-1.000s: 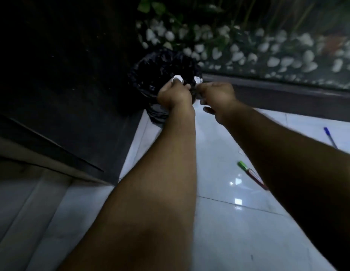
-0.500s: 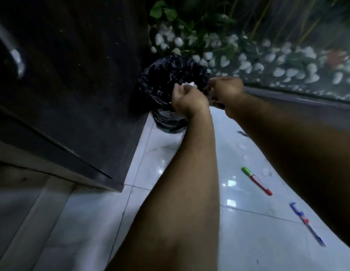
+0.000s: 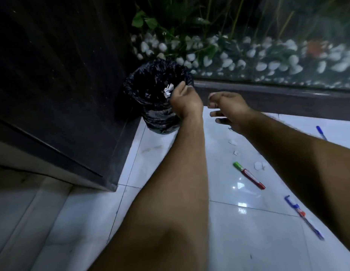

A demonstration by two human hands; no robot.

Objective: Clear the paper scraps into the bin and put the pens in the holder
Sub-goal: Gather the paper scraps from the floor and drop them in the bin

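A bin lined with a black bag (image 3: 160, 122) stands on the floor in the corner by a dark cabinet. My left hand (image 3: 186, 102) hovers at the bin's right rim with its thumb lifted. A crumpled white paper scrap (image 3: 168, 90) sits just off its fingertips, over the bin's mouth. My right hand (image 3: 227, 108) hangs to the right of the bin, fingers spread and holding nothing. Small paper scraps (image 3: 258, 165) lie on the white tiles. A green-and-red marker (image 3: 248, 178), a blue pen (image 3: 303, 218) and another blue pen (image 3: 320, 132) also lie there.
The dark cabinet (image 3: 62, 85) fills the left side, with its corner near the bin. A glass wall (image 3: 268, 55) showing white pebbles and plants runs behind, above a dark sill. No pen holder is in view.
Both hands gripped paper over the bin before. Now the right hand has drawn back to the right and holds nothing, and the left hand's thumb has lifted with the scrap off its fingertips.
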